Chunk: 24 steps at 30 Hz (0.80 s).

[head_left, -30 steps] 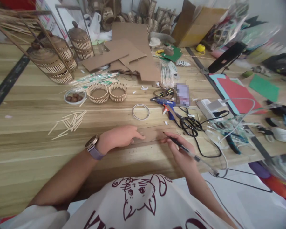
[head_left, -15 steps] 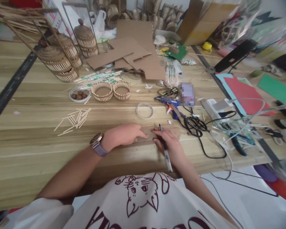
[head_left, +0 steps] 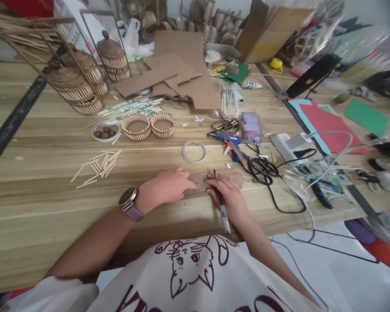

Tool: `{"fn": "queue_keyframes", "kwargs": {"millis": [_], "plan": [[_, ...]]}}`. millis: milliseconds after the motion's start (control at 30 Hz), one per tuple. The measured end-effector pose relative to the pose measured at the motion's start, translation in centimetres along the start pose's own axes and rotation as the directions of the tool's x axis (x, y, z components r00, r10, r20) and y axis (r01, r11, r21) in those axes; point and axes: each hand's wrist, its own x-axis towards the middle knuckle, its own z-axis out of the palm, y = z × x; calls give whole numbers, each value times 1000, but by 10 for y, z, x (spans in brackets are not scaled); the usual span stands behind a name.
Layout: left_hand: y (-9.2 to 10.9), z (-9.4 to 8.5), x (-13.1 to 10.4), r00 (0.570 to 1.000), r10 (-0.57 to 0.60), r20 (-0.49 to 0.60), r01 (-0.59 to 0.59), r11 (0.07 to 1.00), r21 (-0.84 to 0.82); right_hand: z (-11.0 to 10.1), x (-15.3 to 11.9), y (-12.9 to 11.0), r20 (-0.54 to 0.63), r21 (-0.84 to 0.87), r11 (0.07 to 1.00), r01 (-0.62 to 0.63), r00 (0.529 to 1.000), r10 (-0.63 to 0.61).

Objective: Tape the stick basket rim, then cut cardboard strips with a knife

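A flat strip of brown cardboard (head_left: 199, 181) lies on the wooden table in front of me. My left hand (head_left: 169, 185), with a watch on its wrist, rests on the strip's left part, one finger stretched out over it and holding nothing. At the strip's right part, my right hand (head_left: 227, 193) touches the cardboard with its fingertips. A dark pen (head_left: 222, 206) sits tucked between its fingers, slanting back toward me. Just beyond the hands lies a thin white ring (head_left: 194, 151).
Loose sticks (head_left: 100, 167) lie to the left. Behind stand two small stick baskets (head_left: 135, 127) and a bowl of brown balls (head_left: 105, 131). A blue glue gun (head_left: 229, 141), scissors (head_left: 250, 161) and black cable (head_left: 289, 211) occupy the right. Cardboard sheets (head_left: 178, 47) are stacked at the back.
The view has shifted slightly, so everything sits a little further left. Both hands keep nearly the same pose on the cardboard strip, and the pen stays in my right hand.
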Motion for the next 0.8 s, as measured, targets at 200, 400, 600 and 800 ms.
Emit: {"fn": "queue_keyframes", "kwargs": {"millis": [200,400,600,800], "plan": [[1,-3,-1,1000,10,9,-10,1000,19,1,-2,1,7,0,1000,-9,1000,9],[-1,0,0,999,27,-36,-26,1000,5,2,-2,1,4,1,1000,-16,1000,16],[-3,1,1,999,23,-24,-25,998,-57,0,-3,-1,-18,60,996,-60,998,61],[-12,5,3,998,58,2,-58,995,-79,-17,-5,-16,-72,232,919,-319,936,343]]}}
